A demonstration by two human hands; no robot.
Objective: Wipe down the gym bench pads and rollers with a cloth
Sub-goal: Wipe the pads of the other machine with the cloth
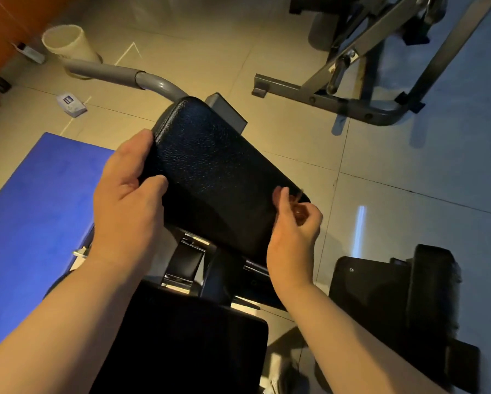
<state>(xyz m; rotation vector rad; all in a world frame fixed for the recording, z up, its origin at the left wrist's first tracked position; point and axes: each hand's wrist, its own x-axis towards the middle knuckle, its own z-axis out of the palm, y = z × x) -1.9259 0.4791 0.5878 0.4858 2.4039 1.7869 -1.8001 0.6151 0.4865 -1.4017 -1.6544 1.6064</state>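
A black textured bench pad (218,166) slopes away from me in the middle of the view. My left hand (125,194) grips its left edge, thumb on top and fingers round the side. My right hand (292,231) is at the pad's near right corner, fingers curled, pinching a small brownish thing (298,211) that I cannot make out. No cloth is in view. A second black pad (187,345) lies below, between my forearms, joined by a chrome bracket (181,274).
A blue mat (34,209) lies to the left. A grey curved bar (119,73) runs behind the pad. On the tiled floor are a white bucket (68,42) and a small box (71,103). A grey machine frame (352,103) stands at the back right, with black padded equipment (394,294) at the right.
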